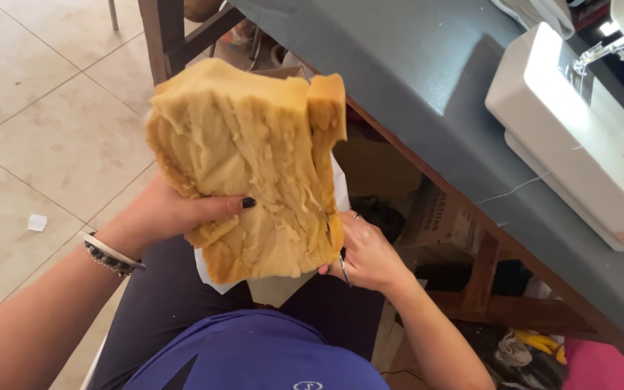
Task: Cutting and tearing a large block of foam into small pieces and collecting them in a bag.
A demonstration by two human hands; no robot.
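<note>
A thick, ragged slab of yellow foam point(250, 162) is held up over my lap, several layers stacked together. My left hand point(175, 211) grips its lower left edge, thumb with dark nail polish pressed on the front face. My right hand point(366, 253) is at the foam's lower right corner and holds a pair of metal scissors point(344, 269), whose handle loop shows between the fingers. A white sheet point(207, 271) peeks out from behind the foam's bottom and right side. A beaded bracelet sits on my left wrist.
A grey-topped wooden table point(427, 87) runs along the right, with a white sewing machine point(579, 130) on it. Cardboard boxes point(438, 217) and cloth scraps lie under the table. Tiled floor point(30, 130) spreads to the left, with a small paper scrap.
</note>
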